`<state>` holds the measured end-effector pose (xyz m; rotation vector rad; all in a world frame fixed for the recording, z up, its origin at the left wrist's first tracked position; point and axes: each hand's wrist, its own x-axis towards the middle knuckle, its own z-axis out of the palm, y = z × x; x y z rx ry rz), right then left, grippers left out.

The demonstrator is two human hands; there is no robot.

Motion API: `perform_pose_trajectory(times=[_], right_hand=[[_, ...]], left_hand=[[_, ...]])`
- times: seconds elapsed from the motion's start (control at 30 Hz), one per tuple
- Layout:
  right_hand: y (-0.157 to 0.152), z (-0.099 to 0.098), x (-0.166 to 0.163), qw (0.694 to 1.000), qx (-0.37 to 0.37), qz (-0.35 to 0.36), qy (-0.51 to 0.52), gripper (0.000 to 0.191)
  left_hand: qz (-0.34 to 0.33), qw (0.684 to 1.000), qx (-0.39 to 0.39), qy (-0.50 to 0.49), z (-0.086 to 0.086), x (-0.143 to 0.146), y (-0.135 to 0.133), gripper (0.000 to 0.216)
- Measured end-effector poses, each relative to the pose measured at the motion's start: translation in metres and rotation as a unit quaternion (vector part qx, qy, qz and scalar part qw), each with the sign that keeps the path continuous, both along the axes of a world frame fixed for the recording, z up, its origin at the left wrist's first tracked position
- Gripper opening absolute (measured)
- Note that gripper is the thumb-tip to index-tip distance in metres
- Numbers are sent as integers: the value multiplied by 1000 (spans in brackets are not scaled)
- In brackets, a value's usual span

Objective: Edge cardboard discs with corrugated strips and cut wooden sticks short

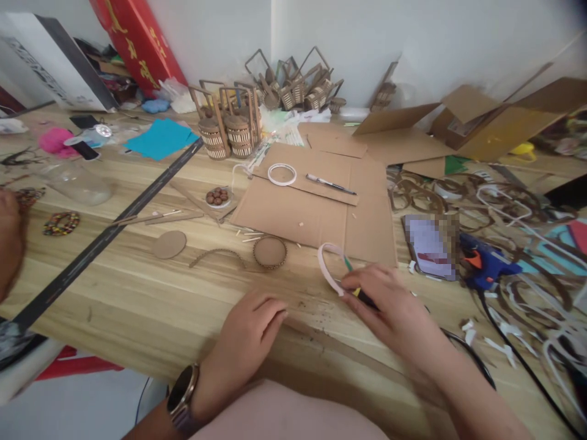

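My right hand (385, 299) is closed around a narrow white ring (326, 269), which looks like a tape roll seen nearly edge-on. Something with yellow and black parts (363, 297) shows beneath those fingers, mostly hidden, and a green bit stands inside the ring. My left hand (250, 327), with a watch on the wrist, rests on the table, fingers curled together. A long brown strip (339, 345) runs from its fingertips to under my right forearm. Beyond the hands lie a small round basket base (270, 252), a curved woven strip (217, 253) and a cardboard disc (169, 244).
Flat cardboard (284, 211) bears another tape roll (282, 165) and a pen (331, 183). To the right are a phone (430, 247), a blue glue gun (488, 263) and tangled strips. Small baskets (241, 134) stand behind. Another person's hand (9, 238) is at far left.
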<state>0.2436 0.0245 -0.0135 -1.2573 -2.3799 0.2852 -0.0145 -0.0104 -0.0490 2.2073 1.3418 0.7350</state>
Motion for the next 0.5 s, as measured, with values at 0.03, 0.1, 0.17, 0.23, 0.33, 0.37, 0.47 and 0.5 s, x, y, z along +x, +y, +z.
perform_pose_trajectory(times=[0.03,0.1,0.17,0.23,0.33,0.37,0.47,0.5], right_hand=[[-8,3,-8,999,-30,-8,34,17],[-21,5,-21,992,-76,-32,93,15],[-29,4,-31,984,-104,-55,136,13],[-35,2,-38,977,-118,-69,163,11],[-40,-1,-46,971,-129,-70,191,12],[-42,-3,-49,969,-131,-66,200,13],[-49,-8,-57,962,-138,-53,229,16],[-51,-10,-59,960,-140,-51,237,16]], left_hand=[[-2,1000,-6,-24,4,2,0,20],[-4,998,-24,-58,11,7,-1,18],[-4,996,-35,-79,19,12,-2,16],[-9,995,-27,-97,24,15,-3,16],[-22,994,13,-110,27,17,-3,19],[-26,993,30,-109,26,17,-3,20],[-34,992,74,-96,21,15,-3,18],[-31,992,83,-93,19,14,-3,17]])
